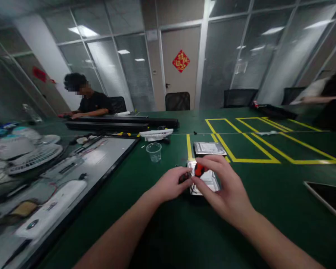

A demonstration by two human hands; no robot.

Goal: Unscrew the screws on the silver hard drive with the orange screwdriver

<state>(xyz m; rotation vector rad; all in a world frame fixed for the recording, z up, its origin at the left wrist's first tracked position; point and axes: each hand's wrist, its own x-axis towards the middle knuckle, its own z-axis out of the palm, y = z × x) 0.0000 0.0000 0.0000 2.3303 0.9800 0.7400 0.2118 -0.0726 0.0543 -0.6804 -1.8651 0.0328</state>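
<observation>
A silver hard drive (208, 183) lies on the green table under both hands. My right hand (226, 183) pinches a red and black screwdriver (199, 170) between thumb and fingertips, above the drive's left part. At the drive's left edge is my left hand (172, 183), its thumb and forefinger curled close together near the screwdriver. Something dark shows between those left fingers, too blurred to make out. The screwdriver's tip is not clearly visible. Just beyond lies a second hard drive (210, 148), label side up.
A clear plastic cup (154, 153) stands left of the drives, with a white slotted part (156, 133) behind it. A large grey panel (100, 153) with parts covers the left. Yellow tape (254, 161) marks rectangles rightward; a tablet-like device (329, 198) lies near right. People sit across.
</observation>
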